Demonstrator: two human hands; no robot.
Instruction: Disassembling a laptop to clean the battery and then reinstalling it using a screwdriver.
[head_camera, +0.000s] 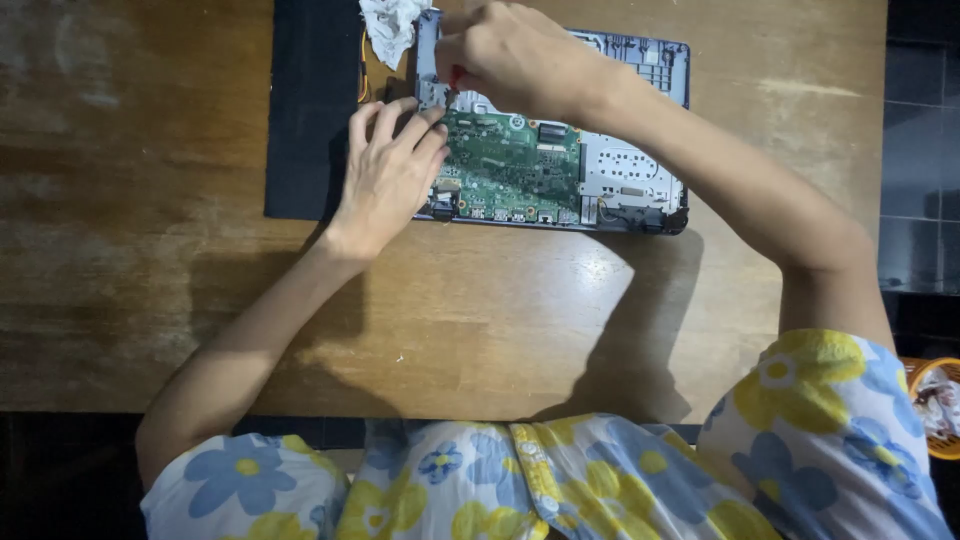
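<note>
Our left hand (385, 175) presses flat, fingers spread, on an opened laptop's green circuit board (515, 165); our right hand (510, 55), just beyond it, pinches a red-tipped tool (456, 76). We judge a slip could scratch the board.

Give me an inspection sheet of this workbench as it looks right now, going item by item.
Surface: wooden table, worn, with a dark mat under the left end of the work.
Job's things: opened laptop base with its green circuit board exposed.
Clutter: crumpled white tissue at the top edge.
Grippers: left hand rests flat on the board's left end; right hand pinches a small red-tipped tool, mostly hidden.
Cables: thin orange wires beside the tissue.
Surroundings: dark tiled floor; orange basket at the right edge.
</note>
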